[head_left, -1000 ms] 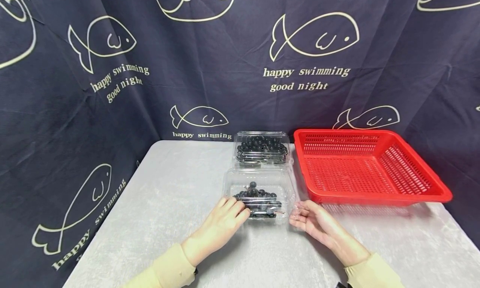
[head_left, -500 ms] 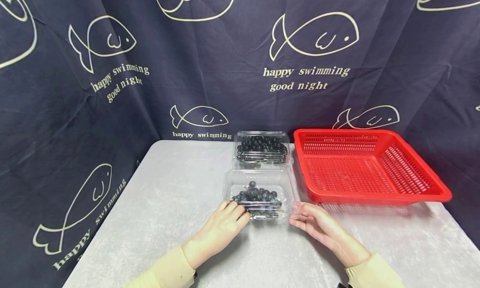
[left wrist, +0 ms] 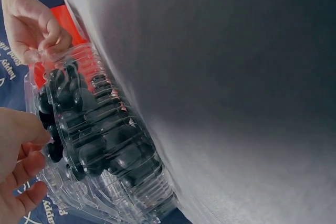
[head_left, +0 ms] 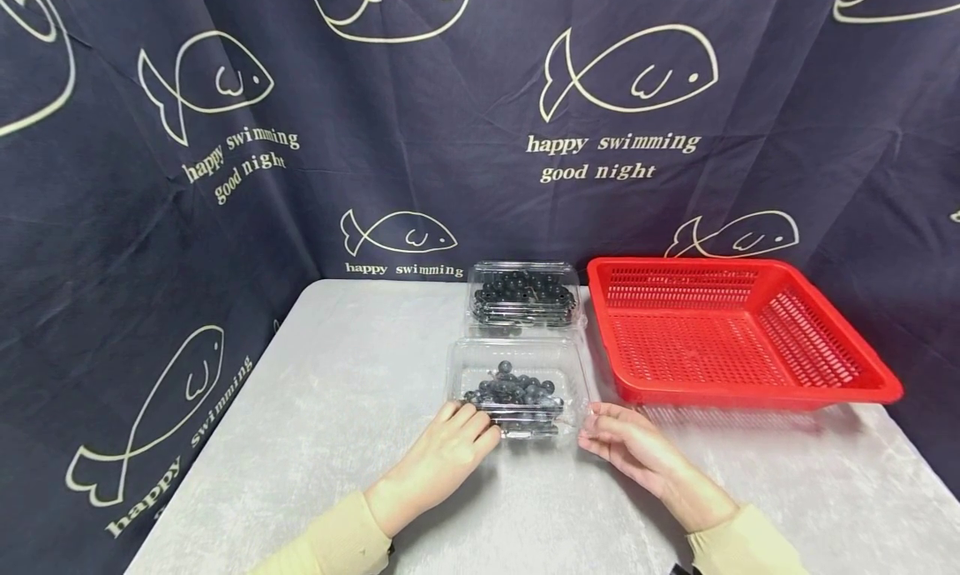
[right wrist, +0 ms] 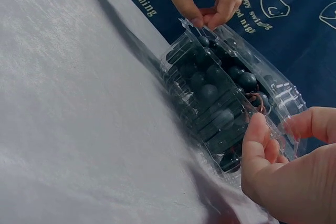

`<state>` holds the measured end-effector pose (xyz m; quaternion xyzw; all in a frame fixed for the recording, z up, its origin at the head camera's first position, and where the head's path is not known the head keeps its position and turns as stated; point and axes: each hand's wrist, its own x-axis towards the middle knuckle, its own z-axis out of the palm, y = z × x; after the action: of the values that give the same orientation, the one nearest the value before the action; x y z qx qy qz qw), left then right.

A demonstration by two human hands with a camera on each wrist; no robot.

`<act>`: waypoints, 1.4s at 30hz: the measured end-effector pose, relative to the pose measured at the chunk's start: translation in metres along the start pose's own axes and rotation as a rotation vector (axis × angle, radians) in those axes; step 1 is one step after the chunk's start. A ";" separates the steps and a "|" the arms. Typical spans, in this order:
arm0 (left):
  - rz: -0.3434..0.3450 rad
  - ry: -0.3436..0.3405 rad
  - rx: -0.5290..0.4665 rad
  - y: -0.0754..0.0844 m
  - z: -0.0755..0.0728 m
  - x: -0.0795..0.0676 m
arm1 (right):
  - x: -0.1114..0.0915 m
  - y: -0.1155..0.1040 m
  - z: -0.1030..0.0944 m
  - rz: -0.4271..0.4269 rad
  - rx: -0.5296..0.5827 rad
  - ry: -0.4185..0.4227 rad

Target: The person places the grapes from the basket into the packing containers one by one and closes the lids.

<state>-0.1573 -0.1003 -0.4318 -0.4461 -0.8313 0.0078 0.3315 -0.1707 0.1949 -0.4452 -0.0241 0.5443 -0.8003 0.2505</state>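
Note:
A clear plastic clamshell box (head_left: 457, 367) stands in front of me on the grey table. Dark grapes (head_left: 517, 389) show through its plastic, and a reddish stem (right wrist: 257, 97) sticks up at the rim in the right wrist view. My left hand (head_left: 446, 442) is at the box's front left corner, with thumb and fingers pinching the plastic edge. At the right corner, my right hand (head_left: 633, 450) grips the rim between thumb and fingers. In the right wrist view two plastic edges of the box stand apart, grapes between them.
Directly behind stands a second clear box (head_left: 523, 298) filled with dark grapes. A red perforated basket (head_left: 757, 392) occupies the right side, close beside both boxes. A dark blue curtain (head_left: 480, 142) with fish drawings hangs along the back and left of the grey table (head_left: 337, 350).
Both hands keep nearly the same places on the near box. Its grapes looked darker one second ago and now show lighter, with glare on the plastic changed.

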 end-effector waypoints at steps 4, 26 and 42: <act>-0.005 -0.014 -0.010 0.000 0.001 -0.001 | 0.001 0.002 0.000 -0.008 -0.017 0.011; -0.198 0.022 -0.139 -0.009 -0.007 -0.002 | 0.004 0.006 0.003 -0.047 -0.082 0.026; -0.646 0.088 -0.394 -0.025 -0.013 -0.010 | 0.004 0.006 0.001 -0.028 -0.092 0.037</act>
<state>-0.1642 -0.1264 -0.4192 -0.2159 -0.8998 -0.2760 0.2600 -0.1714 0.1907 -0.4513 -0.0284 0.5846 -0.7782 0.2277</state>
